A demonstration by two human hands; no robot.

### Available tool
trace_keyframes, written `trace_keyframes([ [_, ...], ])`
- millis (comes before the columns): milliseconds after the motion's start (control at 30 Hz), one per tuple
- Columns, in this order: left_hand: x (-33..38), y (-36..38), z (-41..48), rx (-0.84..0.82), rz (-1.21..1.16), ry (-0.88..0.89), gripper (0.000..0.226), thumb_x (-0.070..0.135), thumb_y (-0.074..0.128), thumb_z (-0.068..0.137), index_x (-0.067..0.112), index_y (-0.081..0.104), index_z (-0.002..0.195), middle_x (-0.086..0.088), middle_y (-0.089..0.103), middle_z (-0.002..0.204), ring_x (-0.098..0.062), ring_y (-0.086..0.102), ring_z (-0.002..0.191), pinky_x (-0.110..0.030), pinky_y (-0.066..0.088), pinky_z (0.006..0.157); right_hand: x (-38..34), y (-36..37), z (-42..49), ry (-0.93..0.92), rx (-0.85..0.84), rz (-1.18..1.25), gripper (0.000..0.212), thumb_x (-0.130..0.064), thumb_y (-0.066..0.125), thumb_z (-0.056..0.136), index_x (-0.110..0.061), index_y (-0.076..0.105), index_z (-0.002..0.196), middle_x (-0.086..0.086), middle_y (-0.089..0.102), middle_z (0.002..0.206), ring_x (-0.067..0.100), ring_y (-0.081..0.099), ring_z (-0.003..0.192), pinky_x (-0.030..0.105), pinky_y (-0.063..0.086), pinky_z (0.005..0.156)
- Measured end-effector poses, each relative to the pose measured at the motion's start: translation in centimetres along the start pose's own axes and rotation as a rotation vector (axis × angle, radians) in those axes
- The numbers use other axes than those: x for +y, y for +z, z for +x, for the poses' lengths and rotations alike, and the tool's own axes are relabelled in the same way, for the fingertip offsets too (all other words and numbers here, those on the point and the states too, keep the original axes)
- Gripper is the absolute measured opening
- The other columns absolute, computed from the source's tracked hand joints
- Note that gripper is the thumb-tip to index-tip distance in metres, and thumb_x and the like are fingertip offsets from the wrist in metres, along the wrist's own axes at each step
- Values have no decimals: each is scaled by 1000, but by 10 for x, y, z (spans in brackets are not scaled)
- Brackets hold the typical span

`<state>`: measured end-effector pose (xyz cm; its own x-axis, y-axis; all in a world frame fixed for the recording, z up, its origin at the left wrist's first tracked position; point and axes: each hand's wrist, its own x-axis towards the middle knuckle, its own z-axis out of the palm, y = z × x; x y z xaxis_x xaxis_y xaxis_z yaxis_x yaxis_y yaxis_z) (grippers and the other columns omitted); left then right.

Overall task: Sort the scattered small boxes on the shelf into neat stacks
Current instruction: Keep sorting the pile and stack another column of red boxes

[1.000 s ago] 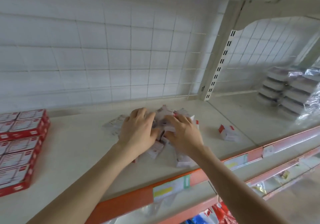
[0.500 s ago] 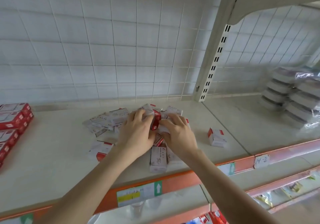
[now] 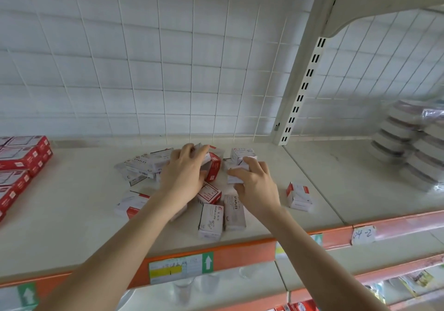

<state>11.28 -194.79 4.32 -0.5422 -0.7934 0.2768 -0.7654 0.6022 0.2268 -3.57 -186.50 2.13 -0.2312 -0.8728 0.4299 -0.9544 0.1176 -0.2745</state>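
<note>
Several small white and red boxes of staples and paper clips lie scattered in a heap [image 3: 144, 166] on the cream shelf [image 3: 72, 214]. My left hand [image 3: 185, 173] is over the heap's middle, fingers curled round a white box, with a red box [image 3: 213, 169] standing on end at its thumb. My right hand [image 3: 254, 183] grips a white box [image 3: 234, 178] just to the right. A paper clips box [image 3: 211, 221] and a staples box [image 3: 234, 212] lie side by side near the front edge. One box [image 3: 299, 195] sits apart on the right.
Red and white boxes [image 3: 16, 166] are stacked at the shelf's left end. Wrapped flat packs [image 3: 413, 147] are piled on the neighbouring shelf right of the slotted upright [image 3: 302, 87]. A wire grid backs the shelf. An orange price rail [image 3: 240, 253] runs along the front.
Both hands stayed on the heap, and they have drawn slightly apart. The view has shifted right and closer, so the left stacks slid toward the frame's edge.
</note>
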Motion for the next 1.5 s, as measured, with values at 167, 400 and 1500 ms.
trace_keyframes([
  [167, 0, -1, -4, 78, 4, -21, 46, 20, 52, 88, 22, 41, 133, -9, 44, 126, -31, 41, 113, -31, 39, 67, 15, -12, 1, 102, -64, -78, 38, -9, 56, 86, -29, 60, 118, 2, 41, 137, 26, 32, 124, 31, 45, 62],
  [400, -10, -5, -16, 64, 13, -80, 41, 28, 49, 91, 25, 42, 131, -6, 44, 125, -29, 40, 114, -29, 38, 66, 19, -16, 2, 146, -70, -94, 39, -10, 56, 86, -29, 59, 120, 2, 40, 136, 27, 32, 123, 35, 47, 68],
  [1500, -36, -21, -53, 175, -26, -89, 27, 21, 58, 86, 11, 63, 111, -7, 58, 115, -28, 53, 108, -39, 45, 83, -65, 9, 9, 122, -361, 169, 46, -30, 59, 80, -20, 51, 124, 3, 58, 117, 24, 56, 101, 28, 44, 71],
])
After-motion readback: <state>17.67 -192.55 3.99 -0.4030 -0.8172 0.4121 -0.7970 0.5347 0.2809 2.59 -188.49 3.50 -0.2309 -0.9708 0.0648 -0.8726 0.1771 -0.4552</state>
